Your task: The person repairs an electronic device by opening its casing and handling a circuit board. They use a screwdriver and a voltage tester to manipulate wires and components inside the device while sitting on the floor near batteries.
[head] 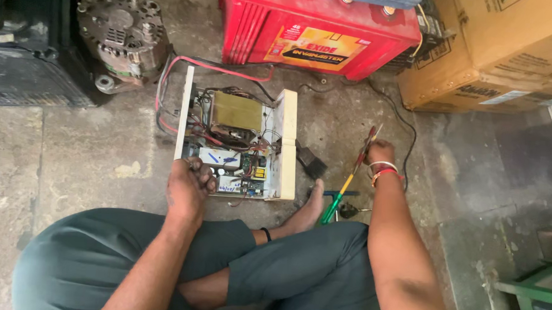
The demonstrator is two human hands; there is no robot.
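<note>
1. Your left hand (189,184) rests on the near left corner of the opened white inverter case (286,149), fingers curled loosely; you cannot tell whether the grip pinches anything.
2. Your right hand (379,154) is to the right of the case, well apart from it, its grip pressed together around a pair of red-handled pliers (367,143) that point up and away from you.
3. The case sits on the concrete floor (86,160), its lid off, with a yellowish transformer (236,112) at its far end and a circuit board (246,169) at its near end.
4. Beyond the case stands a red battery (317,29); red and black wires (218,68) run between the two.
5. A grey alternator (124,36) lies beyond the case's left corner.
6. A green-and-yellow screwdriver (337,200) lies right of the case, beside your bare foot (307,212).
7. Cardboard boxes (500,53) stand far right of the case.
</note>
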